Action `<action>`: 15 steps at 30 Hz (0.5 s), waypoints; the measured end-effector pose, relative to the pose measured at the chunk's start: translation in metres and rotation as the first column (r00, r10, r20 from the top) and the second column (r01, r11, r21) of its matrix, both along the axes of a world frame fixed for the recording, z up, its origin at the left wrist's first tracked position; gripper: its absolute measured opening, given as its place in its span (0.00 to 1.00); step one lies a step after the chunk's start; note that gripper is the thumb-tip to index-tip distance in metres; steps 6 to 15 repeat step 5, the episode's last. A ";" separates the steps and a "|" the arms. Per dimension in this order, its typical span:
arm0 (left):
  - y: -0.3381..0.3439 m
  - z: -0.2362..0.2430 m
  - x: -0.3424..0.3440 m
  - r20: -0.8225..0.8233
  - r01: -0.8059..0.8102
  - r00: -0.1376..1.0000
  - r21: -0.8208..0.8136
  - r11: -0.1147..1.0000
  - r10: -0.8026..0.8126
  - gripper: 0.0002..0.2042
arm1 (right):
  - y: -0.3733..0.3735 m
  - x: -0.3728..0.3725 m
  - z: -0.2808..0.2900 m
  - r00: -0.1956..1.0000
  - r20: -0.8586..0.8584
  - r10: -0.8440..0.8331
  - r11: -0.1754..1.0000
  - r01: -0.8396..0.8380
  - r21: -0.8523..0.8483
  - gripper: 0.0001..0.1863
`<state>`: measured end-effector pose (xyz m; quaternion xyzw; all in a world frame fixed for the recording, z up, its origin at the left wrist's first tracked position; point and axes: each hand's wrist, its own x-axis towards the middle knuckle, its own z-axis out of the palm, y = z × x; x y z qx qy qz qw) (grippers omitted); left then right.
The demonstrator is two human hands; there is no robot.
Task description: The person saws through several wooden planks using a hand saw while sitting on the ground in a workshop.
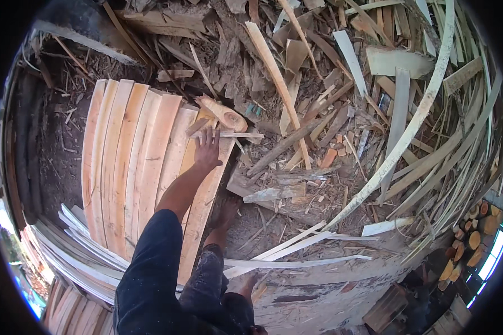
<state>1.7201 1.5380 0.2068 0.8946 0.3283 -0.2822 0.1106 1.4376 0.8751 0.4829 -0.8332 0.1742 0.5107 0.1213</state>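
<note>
My left hand [208, 151] reaches forward with its fingers spread and lies over the far right end of a row of pale sawn planks [142, 167]. Its fingers cross a thin wood strip [241, 135] that sticks out to the right; I cannot tell whether they press on it. Just beyond the fingertips is a knotty wood offcut [227, 117] with a round knot at its end. The planks lie side by side and run from near to far. My right hand does not show.
Wood scraps and bark [296, 111] cover the ground at the far right. A long, pale, bent strip [397, 151] crosses there. Thin white strips [296, 262] lie near my bare foot [226, 212]. Cut logs [474, 240] are stacked at the right rim, more boards [72, 307] at lower left.
</note>
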 end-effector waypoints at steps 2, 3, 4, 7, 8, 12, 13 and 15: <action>0.020 -0.035 0.024 0.005 0.101 0.995 0.105 0.989 -0.103 0.63 | 0.002 0.011 -0.010 0.974 -0.143 -0.177 0.983 0.183 0.032 0.32; 0.027 -0.046 0.044 0.021 0.156 0.987 0.125 0.980 -0.160 0.65 | -0.019 0.002 -0.020 0.896 -0.263 -0.357 0.920 0.386 0.066 0.38; 0.030 -0.068 0.063 0.033 0.205 0.977 0.152 0.967 -0.212 0.65 | -0.055 -0.023 -0.032 0.770 -0.378 -0.515 0.809 0.582 0.083 0.45; 0.046 -0.092 0.056 0.001 0.207 0.978 0.152 0.966 -0.210 0.65 | -0.027 0.014 -0.052 0.758 -0.405 -0.511 0.810 0.583 0.070 0.45; 0.046 -0.092 0.056 0.001 0.207 0.978 0.152 0.966 -0.210 0.65 | -0.027 0.014 -0.052 0.758 -0.405 -0.511 0.810 0.583 0.070 0.45; 0.046 -0.092 0.056 0.001 0.207 0.978 0.152 0.966 -0.210 0.65 | -0.027 0.014 -0.052 0.758 -0.405 -0.511 0.810 0.583 0.070 0.45; 0.046 -0.092 0.056 0.001 0.207 0.978 0.152 0.966 -0.210 0.65 | -0.027 0.014 -0.052 0.758 -0.405 -0.511 0.810 0.583 0.070 0.45; 0.046 -0.092 0.056 0.001 0.207 0.978 0.152 0.966 -0.210 0.65 | -0.027 0.014 -0.052 0.758 -0.405 -0.511 0.810 0.583 0.070 0.45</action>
